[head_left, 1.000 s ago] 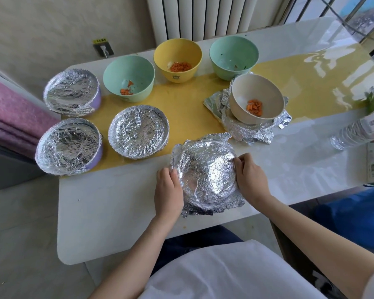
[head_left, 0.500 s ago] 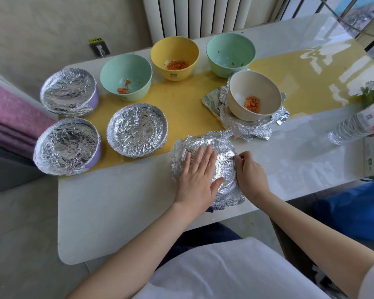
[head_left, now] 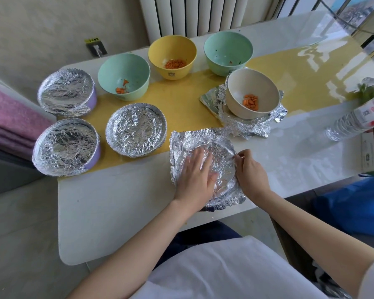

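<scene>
A sheet of crinkled aluminium foil (head_left: 188, 140) lies over a bowl near the table's front edge; its far and left edges stand loose and unfolded. My left hand (head_left: 195, 174) presses flat on the foil's middle with straight fingers. At the bowl's right rim my right hand (head_left: 249, 169) pinches the foil edge between curled fingers. The bowl under the foil is hidden.
Three foil-covered bowls (head_left: 136, 129) stand at the left. Behind are two green bowls (head_left: 123, 76), a yellow bowl (head_left: 172, 57) and a beige bowl (head_left: 253, 92) on loose foil, most holding orange bits. A plastic bottle (head_left: 352, 124) lies at the right on the white table (head_left: 117, 208).
My left hand moved from the bowl's left rim onto the middle of the foil and presses there. The foil's far and left edges have come loose and spread out.
</scene>
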Motion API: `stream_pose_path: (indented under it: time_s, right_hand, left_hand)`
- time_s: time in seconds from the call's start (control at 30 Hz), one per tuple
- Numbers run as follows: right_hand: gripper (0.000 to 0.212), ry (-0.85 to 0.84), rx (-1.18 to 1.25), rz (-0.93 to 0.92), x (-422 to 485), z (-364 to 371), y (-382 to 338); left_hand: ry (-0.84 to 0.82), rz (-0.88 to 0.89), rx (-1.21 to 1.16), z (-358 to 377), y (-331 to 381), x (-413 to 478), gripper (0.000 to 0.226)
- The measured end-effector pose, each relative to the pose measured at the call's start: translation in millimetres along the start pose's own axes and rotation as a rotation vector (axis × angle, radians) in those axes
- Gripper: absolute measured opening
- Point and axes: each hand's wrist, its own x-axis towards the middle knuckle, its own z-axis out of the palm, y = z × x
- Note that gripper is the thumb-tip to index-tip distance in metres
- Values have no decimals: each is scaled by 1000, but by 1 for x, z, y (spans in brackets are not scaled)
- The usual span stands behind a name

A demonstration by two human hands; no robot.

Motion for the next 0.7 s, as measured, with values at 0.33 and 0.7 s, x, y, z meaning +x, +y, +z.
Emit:
stream_pose_path:
  time_s: [0.33, 0.7]
  right_hand:
    - [20, 16, 33, 12, 0, 1, 3]
    - [30, 5, 4, 31, 10, -2, -2]
  left_hand:
    - [410, -633, -730, -14, -43, 14, 28]
    - [543, -688, -685, -21, -36, 23, 23]
